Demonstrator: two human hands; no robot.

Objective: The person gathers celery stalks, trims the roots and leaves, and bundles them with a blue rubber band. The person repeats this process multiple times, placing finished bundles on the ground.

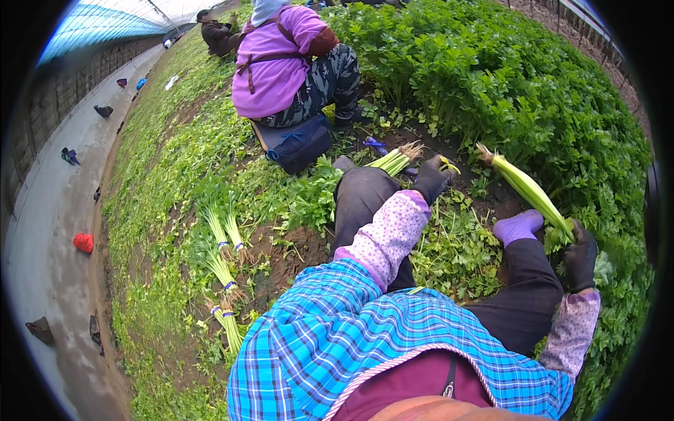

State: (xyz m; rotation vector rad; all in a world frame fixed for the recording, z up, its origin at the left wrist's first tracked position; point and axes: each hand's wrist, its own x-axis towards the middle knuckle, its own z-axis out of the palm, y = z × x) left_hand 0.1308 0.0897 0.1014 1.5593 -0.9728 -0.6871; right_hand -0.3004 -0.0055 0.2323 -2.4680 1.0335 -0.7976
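My right hand (580, 258), in a dark glove, grips a celery plant (532, 189) by its leafy end. The pale roots point up and away from me. My left hand (434, 178), also gloved, is closed around a thin yellowish stalk (451, 165), partly hidden by the fingers. Just beyond that hand lies a pile of celery stalks (394, 159) with its roots towards the right. Purple ties (375, 144) rest beside this pile. Between my legs, loose celery leaves (458, 242) cover the soil.
Tied celery bunches (224, 268) lie on the ground to my left. Ahead, a person in purple (279, 58) sits on a dark padded seat (300, 143); another person (217, 34) is farther off. Dense standing celery (489, 89) grows on the right. A concrete path (58, 210) runs along the left.
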